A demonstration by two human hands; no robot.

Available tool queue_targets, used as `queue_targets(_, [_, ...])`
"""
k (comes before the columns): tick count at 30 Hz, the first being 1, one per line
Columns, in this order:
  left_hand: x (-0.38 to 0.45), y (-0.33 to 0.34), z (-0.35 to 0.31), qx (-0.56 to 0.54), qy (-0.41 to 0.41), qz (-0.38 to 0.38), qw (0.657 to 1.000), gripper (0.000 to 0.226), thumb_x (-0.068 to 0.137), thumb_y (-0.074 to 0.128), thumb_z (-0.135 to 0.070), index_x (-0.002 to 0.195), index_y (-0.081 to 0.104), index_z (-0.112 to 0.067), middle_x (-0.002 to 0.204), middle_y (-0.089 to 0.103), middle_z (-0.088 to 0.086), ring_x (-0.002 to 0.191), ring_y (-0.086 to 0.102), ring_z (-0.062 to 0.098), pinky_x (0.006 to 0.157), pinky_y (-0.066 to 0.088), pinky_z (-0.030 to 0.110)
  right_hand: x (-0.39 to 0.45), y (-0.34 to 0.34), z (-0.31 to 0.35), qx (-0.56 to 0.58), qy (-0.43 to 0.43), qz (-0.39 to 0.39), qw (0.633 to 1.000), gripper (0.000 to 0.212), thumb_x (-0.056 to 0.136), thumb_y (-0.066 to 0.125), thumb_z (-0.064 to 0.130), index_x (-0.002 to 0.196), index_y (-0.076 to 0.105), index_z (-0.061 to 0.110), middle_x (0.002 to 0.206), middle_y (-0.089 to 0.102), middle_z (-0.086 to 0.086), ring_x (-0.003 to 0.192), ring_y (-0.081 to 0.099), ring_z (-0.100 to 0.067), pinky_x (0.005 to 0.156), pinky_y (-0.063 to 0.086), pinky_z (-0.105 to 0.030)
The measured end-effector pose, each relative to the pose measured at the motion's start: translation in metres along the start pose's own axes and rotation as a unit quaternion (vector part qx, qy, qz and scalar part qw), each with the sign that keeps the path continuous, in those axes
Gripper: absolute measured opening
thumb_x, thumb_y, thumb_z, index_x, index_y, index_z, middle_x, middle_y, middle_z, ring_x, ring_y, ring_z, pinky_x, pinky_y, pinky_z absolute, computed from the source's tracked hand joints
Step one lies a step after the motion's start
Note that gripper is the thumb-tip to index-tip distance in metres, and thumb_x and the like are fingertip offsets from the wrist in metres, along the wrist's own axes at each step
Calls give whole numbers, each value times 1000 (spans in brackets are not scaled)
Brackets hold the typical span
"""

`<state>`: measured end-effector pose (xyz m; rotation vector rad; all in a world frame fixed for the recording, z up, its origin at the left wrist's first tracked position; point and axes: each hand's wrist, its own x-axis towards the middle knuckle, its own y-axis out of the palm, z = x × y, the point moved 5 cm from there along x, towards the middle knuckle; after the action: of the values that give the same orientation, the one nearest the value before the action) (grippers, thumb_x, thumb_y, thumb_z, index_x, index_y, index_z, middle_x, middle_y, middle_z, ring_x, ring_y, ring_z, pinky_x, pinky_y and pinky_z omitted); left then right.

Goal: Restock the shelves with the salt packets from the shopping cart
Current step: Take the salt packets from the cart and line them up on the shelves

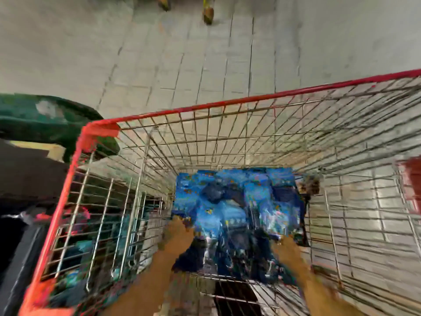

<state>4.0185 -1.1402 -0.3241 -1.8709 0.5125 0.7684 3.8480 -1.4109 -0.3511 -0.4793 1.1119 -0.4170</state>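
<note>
I look down into a wire shopping cart [205,108] with a red rim. A heap of blue salt packets [237,210] lies at its bottom. Both my arms reach down into the cart. My left hand [180,226] touches the left edge of the blue heap. My right hand [284,245] is at the heap's lower right edge. The frame is heavily blurred, so the fingers of both hands cannot be made out.
Grey tiled floor [182,65] spreads beyond the cart. A person's feet [207,14] stand at the top of the view. A dark green object [45,119] sits left of the cart, above dark shapes. A red part [412,179] shows at the right edge.
</note>
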Motion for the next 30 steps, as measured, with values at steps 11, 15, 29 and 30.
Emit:
queue_targets(11, [133,68,43,114,-77,-41,990,42,98,48,-25,122,54,10,127,52,32,119,50,44,97,42,45,80,38,-50,-110,134,-76,982,105,75,77,57,141,30,-10,142,39,-28,127,46,-41,100,45,-44])
queue_targets(15, [135,69,40,104,-74,-104,986,52,88,64,-46,103,68,4,106,66,27,99,64,44,80,54,48,87,44,-63,-35,128,-80,988,82,70,86,48,125,54,-4,118,62,-24,106,63,-38,88,54,-45])
queue_targets(29, [97,68,27,-189,-100,10,977,69,55,96,-23,111,60,-5,103,72,14,93,70,30,84,58,49,43,51,-33,236,68,-3,969,54,67,91,13,96,47,27,84,61,13,67,64,3,60,52,-8])
queue_targets(30, [85,60,23,-210,-90,14,973,68,57,95,-22,113,60,-4,104,71,15,95,69,31,85,58,49,34,44,-20,256,51,7,965,51,68,90,13,91,46,27,77,57,21,58,61,11,50,44,-1])
